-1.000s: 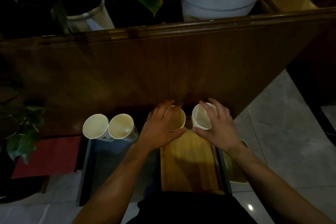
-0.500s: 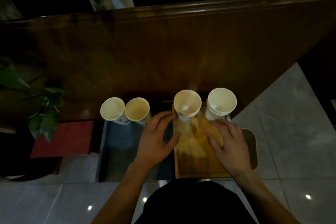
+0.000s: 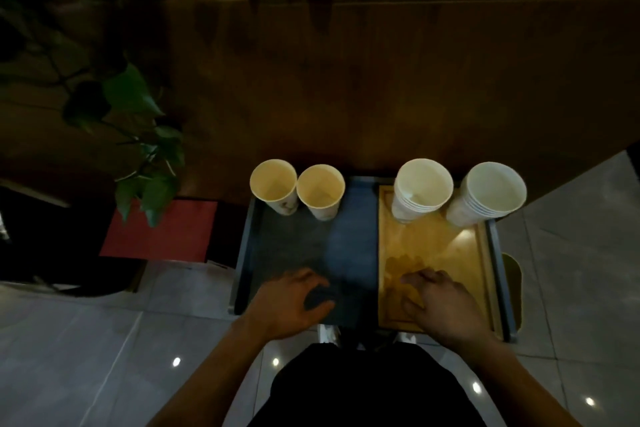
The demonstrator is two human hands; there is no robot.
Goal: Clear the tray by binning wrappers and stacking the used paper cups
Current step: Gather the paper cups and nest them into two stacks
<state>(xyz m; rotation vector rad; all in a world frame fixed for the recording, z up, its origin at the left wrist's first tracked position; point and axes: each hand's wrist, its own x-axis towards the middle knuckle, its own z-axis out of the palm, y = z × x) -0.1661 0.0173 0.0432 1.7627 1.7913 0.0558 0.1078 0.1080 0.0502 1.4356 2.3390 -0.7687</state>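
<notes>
A dark blue-grey tray [image 3: 353,239] with a raised rim sits low over a pale tiled floor [image 3: 86,340], its surface matte and faintly grainy. On its right half lies a wooden board [image 3: 446,253], glossy and amber, with a groove near its edge. Two single paper cups stand touching at the tray's far left corner, the left cup [image 3: 274,185] and the right cup [image 3: 321,191], both cream inside and tapered. On the board's far end stand two stacks of white paper cups, the left stack [image 3: 420,189] and the right stack [image 3: 490,192], apart from each other, their ribbed rims nested. Behind them rises a dark brown wooden panel [image 3: 398,73].

The left hand [image 3: 294,302] hovers over the tray's near edge, fingers loosely curled and holding nothing. The right hand [image 3: 440,302] is over the board's near end, fingers relaxed and empty; contact with the board cannot be told. The tray's middle is bare between hands and cups. Green leaves [image 3: 138,135] and a red square [image 3: 162,230] lie left.
</notes>
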